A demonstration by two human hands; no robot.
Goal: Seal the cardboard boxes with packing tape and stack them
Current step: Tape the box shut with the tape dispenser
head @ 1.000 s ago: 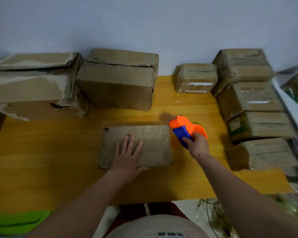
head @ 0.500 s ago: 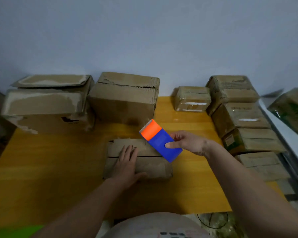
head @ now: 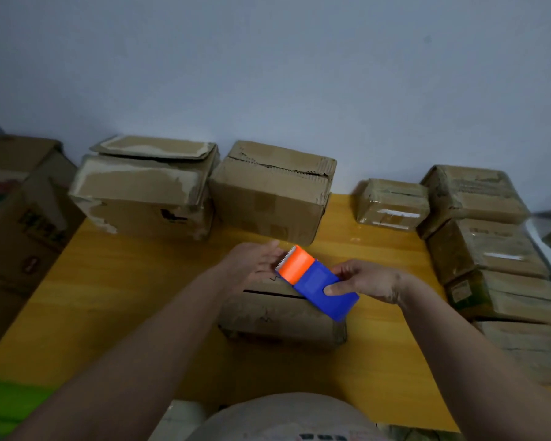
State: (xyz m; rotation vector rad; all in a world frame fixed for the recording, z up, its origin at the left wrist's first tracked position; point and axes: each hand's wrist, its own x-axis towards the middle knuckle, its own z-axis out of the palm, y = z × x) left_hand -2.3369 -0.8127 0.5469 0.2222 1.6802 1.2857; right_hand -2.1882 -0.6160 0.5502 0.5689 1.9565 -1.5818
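At centre frame, on the yellow wooden bench [head: 115, 300], lies a small flat cardboard box [head: 280, 316] with a dark seam running across its top between the flaps. Directly above this box the right hand [head: 368, 281] holds a tape dispenser [head: 315, 281]; its grip is closed around the blue body, thumb on the near face and fingers wrapped behind. The dispenser is tilted, its orange head with a serrated cutting edge pointing toward the upper left of the frame. The left hand [head: 252, 265] sits at that serrated end with fingers extended and fairly straight, reaching past the cutter; its grip is released, and whether the fingertips pinch any tape cannot be told. Along the back of the bench, against the pale wall, stand two larger worn boxes: a torn box with a loose lid [head: 140, 195] at upper left of centre and a plain brown box [head: 268, 198] just beside it to the right. Further right sits a small taped parcel [head: 392, 205]. Down the right edge of the frame a row of wrapped parcels [head: 487, 249] lies closely packed, running from the back of the bench toward the front. At far left a tall carton [head: 16, 227] stands beside the bench. A green item [head: 10, 405] shows at lower left.
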